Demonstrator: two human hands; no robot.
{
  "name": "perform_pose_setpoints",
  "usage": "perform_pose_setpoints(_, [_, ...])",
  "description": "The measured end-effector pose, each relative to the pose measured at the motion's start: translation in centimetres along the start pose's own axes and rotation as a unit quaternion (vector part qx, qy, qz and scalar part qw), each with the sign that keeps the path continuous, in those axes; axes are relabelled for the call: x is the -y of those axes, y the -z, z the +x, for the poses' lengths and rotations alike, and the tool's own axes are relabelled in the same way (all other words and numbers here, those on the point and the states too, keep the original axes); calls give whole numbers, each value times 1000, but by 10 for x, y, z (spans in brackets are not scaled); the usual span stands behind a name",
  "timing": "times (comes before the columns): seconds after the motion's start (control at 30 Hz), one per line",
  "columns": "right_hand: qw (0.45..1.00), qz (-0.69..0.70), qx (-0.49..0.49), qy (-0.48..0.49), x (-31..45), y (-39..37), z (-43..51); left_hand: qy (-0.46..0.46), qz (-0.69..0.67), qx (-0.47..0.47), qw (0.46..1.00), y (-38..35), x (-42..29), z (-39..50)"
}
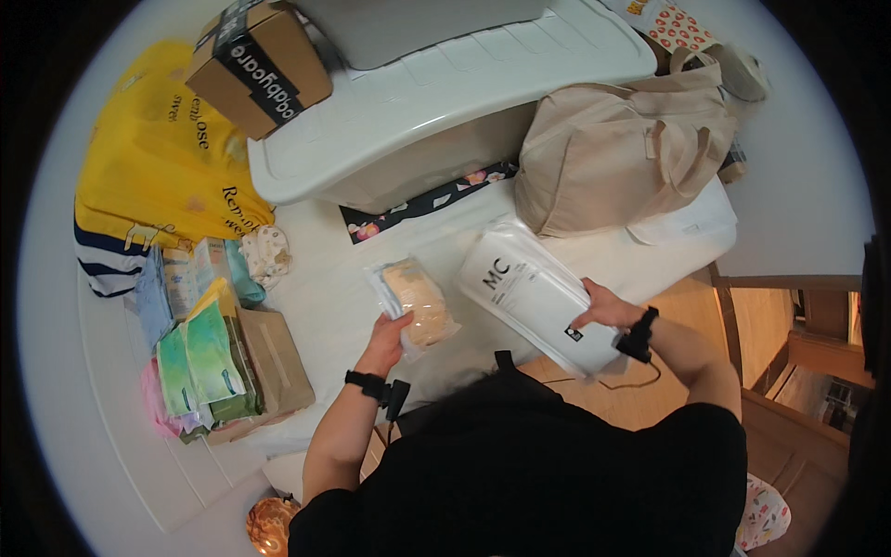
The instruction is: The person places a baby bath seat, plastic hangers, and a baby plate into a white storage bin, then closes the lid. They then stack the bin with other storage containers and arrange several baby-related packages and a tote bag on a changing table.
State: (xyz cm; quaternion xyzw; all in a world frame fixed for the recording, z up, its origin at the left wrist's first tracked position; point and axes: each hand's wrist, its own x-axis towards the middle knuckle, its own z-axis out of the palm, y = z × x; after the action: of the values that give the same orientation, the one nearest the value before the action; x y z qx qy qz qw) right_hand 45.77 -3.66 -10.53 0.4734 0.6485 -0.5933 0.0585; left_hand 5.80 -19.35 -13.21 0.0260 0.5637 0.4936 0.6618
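Observation:
In my left hand (387,341) I grip a small clear plastic packet (420,301) with something beige inside, held above the white bed surface. My right hand (607,306) holds the lower right side of a large white plastic package (518,282) bearing black print, its thumb lying over the top face. The package slants from upper left to lower right and reaches over the surface's near edge. The two packets are apart. A beige fabric bag (619,157) stands just beyond the white package.
A large lidded plastic storage bin (445,118) stands across the far side. At its left are a cardboard box (278,63) and a yellow printed cloth (167,160). Green packs (209,355) and another cardboard box (278,362) sit at the left. A floral dark strip (424,202) lies before the bin.

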Motion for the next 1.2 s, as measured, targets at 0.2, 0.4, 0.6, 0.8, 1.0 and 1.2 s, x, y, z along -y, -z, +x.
perform_pose_setpoints(0.2, [872, -468, 9, 144, 16, 38, 37, -9, -20, -7, 1000, 14, -6, -23])
perform_pose_setpoints(0.4, [840, -512, 72, 165, 32, 70, 72, 25, -67, -16, 997, 13, 1, -30])
perform_pose_setpoints(0.6, [844, -422, -279, 179, 6, 56, 75, 20, -59, 35, 997, -11, -7, -13])
perform_pose_setpoints(0.8, [956, -34, -273, 100, 0, -24, 49, -8, -72, 120, 990, -55, -20, 18])
perform_pose_setpoints(1.0, [821, 563, 34, 89, 68, -100, 67, -3, -62, 173, 983, -84, -17, 29])
perform_pose_setpoints(1.2, [895, 435, -10, 92, 112, -141, 104, -89, 171, 86, 978, -65, -17, 18])
